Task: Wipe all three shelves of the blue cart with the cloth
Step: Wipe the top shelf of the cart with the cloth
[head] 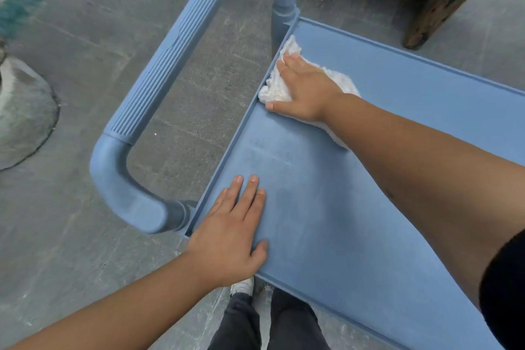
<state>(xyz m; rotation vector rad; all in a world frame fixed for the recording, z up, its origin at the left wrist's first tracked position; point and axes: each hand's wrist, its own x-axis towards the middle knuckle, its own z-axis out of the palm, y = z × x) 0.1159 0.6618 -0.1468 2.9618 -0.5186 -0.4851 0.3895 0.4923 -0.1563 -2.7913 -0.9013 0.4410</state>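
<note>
Cloth (279, 85), white and fluffy, lies bunched on the top shelf (383, 179) of the blue cart, pushed into the corner by the raised rim below the handle post. The right hand (305, 88) presses flat on it, fingers straight and spread. The left hand (233, 231) rests flat on bare shelf at the near corner, fingers straight, thumb along the rim. The ribbed cart handle (167, 88) arcs out to the left over grey stone paving (71, 45). A worn wooden leg (443, 0) stands beyond the far rim. Most of the shelf rightward lies open.
</note>
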